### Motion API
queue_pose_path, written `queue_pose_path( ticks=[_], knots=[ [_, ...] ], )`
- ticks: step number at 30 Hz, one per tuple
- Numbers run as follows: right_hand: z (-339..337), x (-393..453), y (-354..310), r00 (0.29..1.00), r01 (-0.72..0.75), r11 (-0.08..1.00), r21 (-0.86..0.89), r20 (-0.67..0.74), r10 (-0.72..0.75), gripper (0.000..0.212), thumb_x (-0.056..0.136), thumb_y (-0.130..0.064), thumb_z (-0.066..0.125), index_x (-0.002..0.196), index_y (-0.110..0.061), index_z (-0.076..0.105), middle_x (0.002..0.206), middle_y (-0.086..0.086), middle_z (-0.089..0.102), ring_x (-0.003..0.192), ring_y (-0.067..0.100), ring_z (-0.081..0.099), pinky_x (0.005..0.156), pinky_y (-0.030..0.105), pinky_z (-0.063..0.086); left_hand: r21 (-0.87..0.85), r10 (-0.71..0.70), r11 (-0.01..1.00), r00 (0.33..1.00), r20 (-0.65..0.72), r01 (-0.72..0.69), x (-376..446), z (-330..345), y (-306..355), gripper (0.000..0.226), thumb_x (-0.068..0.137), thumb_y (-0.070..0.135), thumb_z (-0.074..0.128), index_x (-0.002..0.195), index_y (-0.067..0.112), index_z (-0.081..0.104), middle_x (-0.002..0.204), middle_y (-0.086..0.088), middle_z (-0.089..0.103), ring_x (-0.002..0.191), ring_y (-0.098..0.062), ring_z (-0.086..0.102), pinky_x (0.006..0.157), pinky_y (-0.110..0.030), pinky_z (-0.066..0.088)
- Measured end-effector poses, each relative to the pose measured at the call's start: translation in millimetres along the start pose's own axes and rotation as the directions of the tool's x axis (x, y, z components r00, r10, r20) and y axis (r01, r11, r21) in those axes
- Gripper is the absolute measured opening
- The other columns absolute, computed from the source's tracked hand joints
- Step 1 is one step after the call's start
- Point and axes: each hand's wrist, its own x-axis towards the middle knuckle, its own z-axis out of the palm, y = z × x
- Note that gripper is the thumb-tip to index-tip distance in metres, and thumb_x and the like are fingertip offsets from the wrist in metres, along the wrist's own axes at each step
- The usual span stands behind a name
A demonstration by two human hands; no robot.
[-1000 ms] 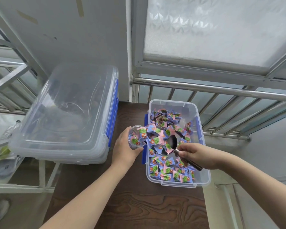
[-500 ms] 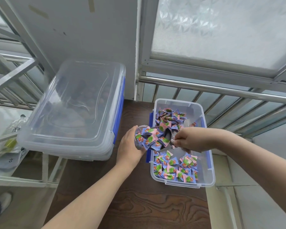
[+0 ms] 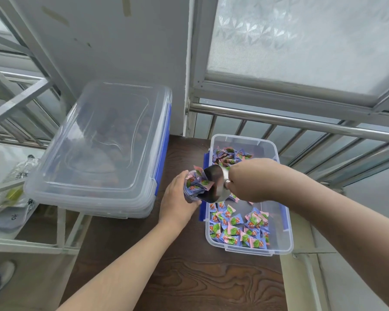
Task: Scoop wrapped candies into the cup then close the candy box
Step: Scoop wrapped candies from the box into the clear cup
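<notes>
A clear candy box (image 3: 285,223) with blue side latches stands open on the dark wooden table, holding several blue and pink wrapped candies (image 3: 236,230). My left hand (image 3: 177,200) grips a clear cup (image 3: 193,187), tilted toward the box and filled with candies. My right hand (image 3: 252,180) holds a shiny metal scoop (image 3: 216,185) by its handle. The scoop's mouth is tipped against the cup's rim, just left of the box. No lid for the candy box can be picked out with certainty.
A larger clear lidded box (image 3: 103,149) with blue latches sits to the left, partly over a white metal frame (image 3: 32,245). A steel railing (image 3: 301,122) and a window run behind the candy box. The table (image 3: 189,283) extends toward me.
The scoop rose out of the candy box loaded with candies and tipped into the cup. The cup now holds more candies, and the scoop looks nearly empty.
</notes>
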Motion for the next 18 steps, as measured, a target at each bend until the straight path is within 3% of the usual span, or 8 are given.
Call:
queue_pose_path(
  ticks=[5, 7, 10, 18],
  knots=[
    [-12, -9, -12, 0.998, 0.020, 0.993, -0.118, -0.052, -0.027, 0.006, 0.092, -0.019, 0.052, 0.094, -0.015, 0.057, 0.061, -0.003, 0.040, 0.055, 0.017, 0.045, 0.052, 0.027, 0.039, -0.022, 0.000, 1.000, 1.000, 0.008, 0.000, 0, 0, -2, 0.084, 0.072, 0.024, 0.087, 0.145, 0.029, 0.045, 0.140, 0.009, 0.054, 0.131, -0.011, 0.049, 0.108, -0.032, 0.044],
    [-17, -13, -8, 0.998, 0.009, 0.992, -0.129, -0.056, -0.016, 0.003, 0.092, -0.018, 0.051, 0.091, -0.016, 0.053, 0.061, -0.004, 0.038, 0.051, 0.015, 0.040, 0.048, 0.025, 0.034, -0.012, -0.013, 1.000, 1.000, 0.018, 0.013, 2, 0, -2, 0.089, 0.072, 0.026, 0.087, 0.148, 0.027, 0.041, 0.145, 0.007, 0.052, 0.134, -0.013, 0.047, 0.110, -0.036, 0.044],
    [-19, -19, -2, 0.995, -0.010, 0.989, -0.146, -0.103, -0.005, 0.017, 0.094, -0.024, 0.049, 0.079, -0.018, 0.044, 0.060, -0.005, 0.037, 0.048, 0.012, 0.034, 0.045, 0.023, 0.027, -0.009, -0.010, 1.000, 1.000, 0.023, 0.011, 4, 1, -4, 0.090, 0.071, 0.031, 0.088, 0.147, 0.028, 0.041, 0.143, 0.006, 0.054, 0.132, -0.013, 0.049, 0.107, -0.038, 0.048],
    [-20, -26, 20, 0.987, -0.024, 0.999, 0.024, -0.159, 0.028, 0.039, 0.097, -0.036, 0.041, 0.063, -0.016, 0.043, 0.061, -0.001, 0.045, 0.055, 0.018, 0.047, 0.051, 0.026, 0.035, 0.035, -0.013, 0.999, 1.000, 0.028, 0.012, 7, 4, -7, 0.094, 0.070, 0.032, 0.089, 0.148, 0.033, 0.037, 0.142, 0.010, 0.052, 0.130, -0.009, 0.050, 0.103, -0.039, 0.052]
  ],
)
